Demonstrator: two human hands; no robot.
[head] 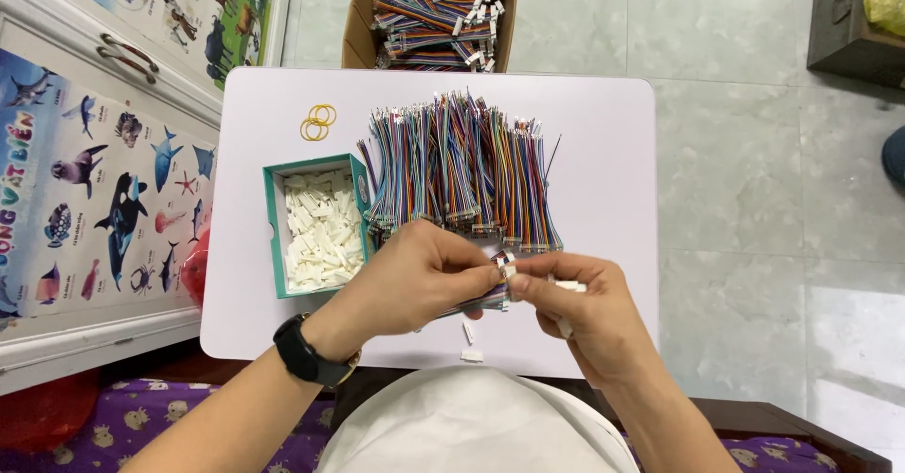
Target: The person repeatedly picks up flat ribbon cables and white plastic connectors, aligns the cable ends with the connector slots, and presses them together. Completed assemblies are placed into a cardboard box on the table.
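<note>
Most wires (462, 166) lie unplugged on table (603, 152) | finished bundles fill carton (438, 11) beyond | left hand (415, 280) pinches a small wire set, right hand (575, 308) pinches white connector (510, 270) at its end, seemingly mid-fit | green box (320, 232) of connectors left; sea-animal poster (85, 190) on cabinet.

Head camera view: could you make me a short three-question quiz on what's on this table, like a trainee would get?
1. True or false: the green box holds white plastic connectors.
2. What lies beyond the box? A) yellow rubber bands B) scissors C) a pen
3. What do the left hand and right hand pinch between them?

Key
1. True.
2. A.
3. A small bundle of coloured wires with a white connector at its end.
</note>
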